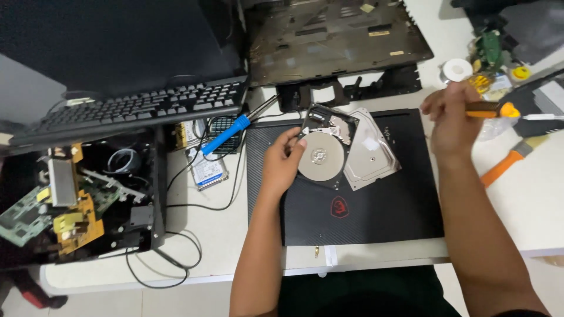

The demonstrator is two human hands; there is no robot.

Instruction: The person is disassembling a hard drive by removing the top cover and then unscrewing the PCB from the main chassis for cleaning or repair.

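Both bare forearms reach up from the bottom edge of the frame. The left hand (283, 161) sits near the centre, fingers curled and the thumb stretched toward the upper right, its grip closed lightly. The right hand (451, 120) is raised at the upper right, wrist bent, fingers pinched shut.

The only view came from a camera on the person's head. It looked steeply down at the white table (200, 235), quite near, at about arm's length. Both forearms entered from the bottom edge. The left hand (282, 164) sat near the centre, with the frame's far edge well beyond its fingers (292, 139); the right hand (449, 117) was toward the upper right.
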